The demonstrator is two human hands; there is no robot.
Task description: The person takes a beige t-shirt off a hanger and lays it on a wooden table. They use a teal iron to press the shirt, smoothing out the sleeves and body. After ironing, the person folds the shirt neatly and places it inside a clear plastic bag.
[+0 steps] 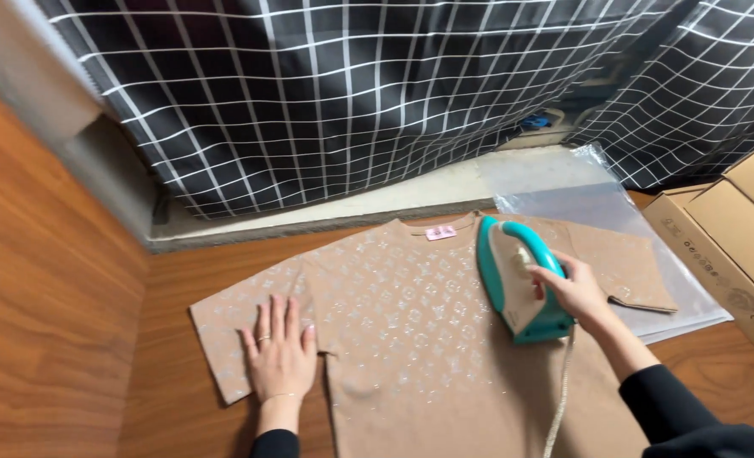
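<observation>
Beige short-sleeved knit shirt with silvery glitter pattern (411, 339) lies flat on wood-grain worktop (173, 390). Your left hand (279, 352) rests palm down, fingers spread flat, on its sleeve, gripping nothing. Your right hand (574, 293) is wrapped around handle of teal-and-cream plastic iron (513, 276), soleplate on shirt's chest. Clear plastic bag (580, 195) lies beyond.

Black sleeves both arms; ring on left hand (280, 354); thin bracelet.
</observation>
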